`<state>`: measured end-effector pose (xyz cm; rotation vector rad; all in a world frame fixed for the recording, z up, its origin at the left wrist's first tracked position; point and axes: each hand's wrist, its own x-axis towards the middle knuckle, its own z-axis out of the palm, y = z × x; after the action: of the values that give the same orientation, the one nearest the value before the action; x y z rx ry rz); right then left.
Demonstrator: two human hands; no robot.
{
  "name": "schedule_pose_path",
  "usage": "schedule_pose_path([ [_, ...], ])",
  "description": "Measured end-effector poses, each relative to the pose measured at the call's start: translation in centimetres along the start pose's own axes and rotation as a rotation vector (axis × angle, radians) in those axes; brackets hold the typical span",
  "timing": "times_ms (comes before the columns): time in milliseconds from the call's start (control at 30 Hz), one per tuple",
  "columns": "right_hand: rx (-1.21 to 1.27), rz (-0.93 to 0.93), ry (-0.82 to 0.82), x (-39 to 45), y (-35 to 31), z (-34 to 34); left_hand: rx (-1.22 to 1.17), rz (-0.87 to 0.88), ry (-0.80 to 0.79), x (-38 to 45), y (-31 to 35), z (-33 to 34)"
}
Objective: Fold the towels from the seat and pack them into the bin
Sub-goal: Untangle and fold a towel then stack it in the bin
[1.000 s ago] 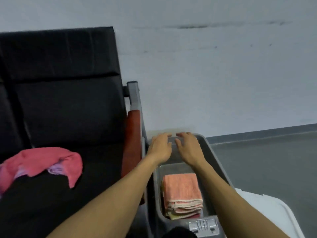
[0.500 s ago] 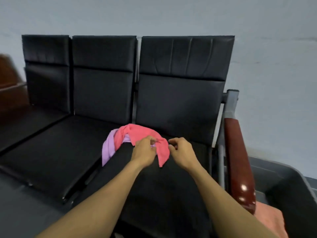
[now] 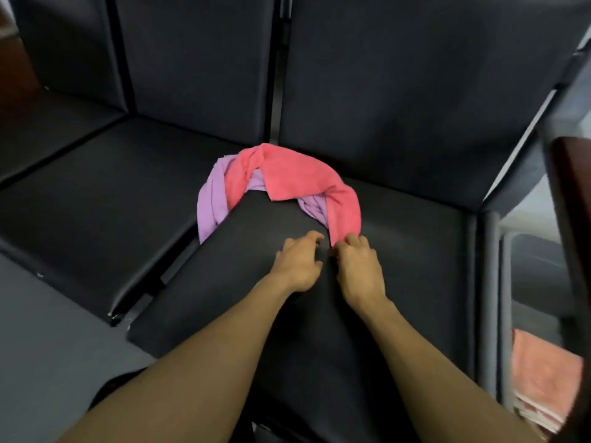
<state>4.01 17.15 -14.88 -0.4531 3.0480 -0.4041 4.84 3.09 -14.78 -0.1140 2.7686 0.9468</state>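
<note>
Both hands have left the bin for the seat, where the right hand (image 3: 359,266) now pinches the pink towel (image 3: 294,179) (its near end) and the left hand (image 3: 297,263) hovers beside it.

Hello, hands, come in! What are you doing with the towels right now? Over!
Right hand pinching pink towel end; left hand beside it, holding nothing. Purple towel tangled underneath. Folded towels already in bin.

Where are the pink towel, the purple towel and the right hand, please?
pink towel (image 3: 297,177): head view, middle of its arc.
purple towel (image 3: 209,203): head view, left strip.
right hand (image 3: 359,270): head view, back of hand.
</note>
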Motion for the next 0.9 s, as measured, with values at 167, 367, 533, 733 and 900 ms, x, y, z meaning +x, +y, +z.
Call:
schedule_pose_path([
  [167, 0.163, 0.095, -0.042, -2.6, -0.2, -3.0, 0.187, 0.064, -0.032, -0.8, 1.7, 0.7],
  [367, 0.173, 0.053, 0.043, -7.8, 2.8, -5.0, 0.341, 0.181, 0.209, -2.8, 4.9, 2.3],
  [533, 0.319, 0.11, 0.069, -9.9, 4.8, -6.1, 0.04, 0.414, 0.019, -5.0, 7.1, 3.3],
  [733, 0.239, 0.129, -0.007, -10.6, 5.4, -4.9, 0.294, 0.033, 0.392, -4.3, 4.9, 0.8],
  [900, 0.22, 0.05, -0.019, -9.2, 4.8, -3.4, 0.228, -0.293, 0.1, -1.6, -0.7, -0.6],
])
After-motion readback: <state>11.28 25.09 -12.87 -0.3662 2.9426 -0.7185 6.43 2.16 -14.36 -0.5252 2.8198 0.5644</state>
